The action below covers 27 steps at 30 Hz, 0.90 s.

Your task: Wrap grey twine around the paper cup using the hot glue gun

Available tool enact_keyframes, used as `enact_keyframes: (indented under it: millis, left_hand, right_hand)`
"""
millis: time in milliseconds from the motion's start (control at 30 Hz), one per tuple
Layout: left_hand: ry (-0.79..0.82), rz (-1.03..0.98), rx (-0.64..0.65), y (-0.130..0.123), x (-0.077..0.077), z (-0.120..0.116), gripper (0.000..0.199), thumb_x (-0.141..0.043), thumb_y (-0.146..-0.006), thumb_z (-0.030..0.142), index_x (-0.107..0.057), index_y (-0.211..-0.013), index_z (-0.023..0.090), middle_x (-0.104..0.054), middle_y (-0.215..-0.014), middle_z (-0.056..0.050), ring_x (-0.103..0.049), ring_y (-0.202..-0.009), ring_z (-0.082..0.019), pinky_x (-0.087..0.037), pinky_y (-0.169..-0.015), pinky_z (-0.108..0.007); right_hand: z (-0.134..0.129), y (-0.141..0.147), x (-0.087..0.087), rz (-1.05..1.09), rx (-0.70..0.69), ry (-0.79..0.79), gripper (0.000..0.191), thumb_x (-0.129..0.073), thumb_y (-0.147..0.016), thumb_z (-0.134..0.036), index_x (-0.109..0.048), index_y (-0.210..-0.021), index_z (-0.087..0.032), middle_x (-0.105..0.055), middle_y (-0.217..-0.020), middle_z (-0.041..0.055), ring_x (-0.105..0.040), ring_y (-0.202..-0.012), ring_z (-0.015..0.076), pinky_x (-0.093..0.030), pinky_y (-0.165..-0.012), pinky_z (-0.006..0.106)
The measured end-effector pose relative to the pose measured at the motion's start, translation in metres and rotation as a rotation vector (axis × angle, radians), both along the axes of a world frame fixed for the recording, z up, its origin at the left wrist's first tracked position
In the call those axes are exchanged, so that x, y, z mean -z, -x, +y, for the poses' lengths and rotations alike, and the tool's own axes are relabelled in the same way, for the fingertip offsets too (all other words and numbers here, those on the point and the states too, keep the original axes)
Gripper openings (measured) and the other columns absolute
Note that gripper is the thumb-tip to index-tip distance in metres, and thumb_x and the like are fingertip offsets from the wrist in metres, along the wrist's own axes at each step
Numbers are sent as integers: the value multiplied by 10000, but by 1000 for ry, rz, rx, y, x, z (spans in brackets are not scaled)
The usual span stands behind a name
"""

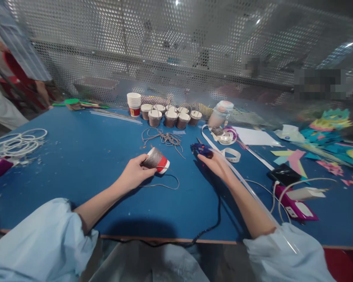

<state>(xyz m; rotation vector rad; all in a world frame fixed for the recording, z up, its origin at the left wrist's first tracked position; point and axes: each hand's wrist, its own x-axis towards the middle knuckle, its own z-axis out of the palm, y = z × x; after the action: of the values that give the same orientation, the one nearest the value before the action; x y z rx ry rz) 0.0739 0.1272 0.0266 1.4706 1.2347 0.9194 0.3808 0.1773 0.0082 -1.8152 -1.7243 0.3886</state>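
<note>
A red-&-white paper cup (157,159), partly wound w/ grey cord, is sitting in the L hand (137,170), near the middle of the blue table (85,168). It's tilting, red-&-white end pointing down to the R, away from the palm; the wound part is lying closer to the fingers. Grip is narrow: thumb is pressing the near side, index is reaching along the far side, other fingers mostly hidden. Can't tell if the cup's touching the table. A loose cord tail (178,184) is looping just below it.

The R hand (214,163) is gripping a dark-blue hot-glue gun (202,149), well apart from the cup, front end facing L; fingers under it are hidden. A long clear glue stick (247,188) is trailing from its back along the R forearm. A black cable (213,226) is running to the near edge.

Beyond, a grey cord tangle (167,139) is lying btwn the hands & a group of cord-wound cups (171,118); a stack of plain paper cups (133,103) is standing just L of them. Off R: white ribbon (231,155), a white sheet (257,137), a purple power strip (297,203). Far L, a white cord coil (17,143) is lying flat. A perforated metal screen (106,39) is standing behind.
</note>
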Motion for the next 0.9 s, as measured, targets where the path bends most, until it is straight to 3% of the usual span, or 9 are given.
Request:
enact_keyframes:
  millis: [167,267,367,433,567,700,900]
  left_hand:
    - [37,11,-32,-2,2,2,217,-652,-626,233,-591,-814,141,-509,-566,56,-376,-456,-57,-269,-439,-182]
    - [55,8,-46,-4,6,3,220,-654,-640,247,-583,-826,154,-474,-539,73,-359,-435,-55,-241,-425,-179]
    - [62,4,-59,-6,8,3,232,-660,-651,280,-572,-829,161,-434,-515,86,-336,-419,-55,-217,-412,-180]
    - [40,22,-71,-8,8,2,221,-653,-655,290,-570,-814,161,-413,-511,88,-324,-420,-57,-216,-409,-182]
    - [-40,79,-86,-11,5,0,185,-619,-668,282,-580,-801,159,-420,-551,74,-332,-441,-61,-248,-423,-188]
    - [-65,132,-89,-13,3,-1,170,-607,-676,291,-575,-782,162,-396,-544,74,-318,-452,-68,-247,-427,-192]
    - [-99,141,-74,-15,1,-2,154,-608,-667,276,-584,-771,164,-399,-548,74,-321,-466,-71,-259,-440,-190]
  right_hand:
    - [0,9,-6,32,53,45,267,-530,-760,-392,-654,-820,-163,-607,-555,11,-578,-535,195,-421,-513,285]
    - [-19,24,-13,150,1,45,290,-503,-774,-410,-596,-924,-179,-678,-745,43,-627,-616,183,-448,-525,264]
    - [-48,44,-24,473,-184,105,314,-537,-754,-413,-511,-977,-193,-688,-890,54,-637,-597,158,-485,-533,266]
    - [-67,57,-30,438,-231,102,295,-575,-746,-376,-509,-976,-203,-682,-815,18,-588,-527,128,-477,-526,254]
    - [-89,70,-36,168,-338,4,125,-582,-783,-304,-588,-860,-206,-663,-724,-2,-586,-587,123,-442,-544,219]
    - [-93,72,-33,88,-436,-77,115,-553,-819,-295,-585,-759,-202,-656,-707,7,-575,-578,113,-433,-555,213]
    - [-93,74,-29,119,-408,-21,124,-568,-810,-320,-617,-784,-210,-665,-680,4,-574,-551,122,-440,-541,220]
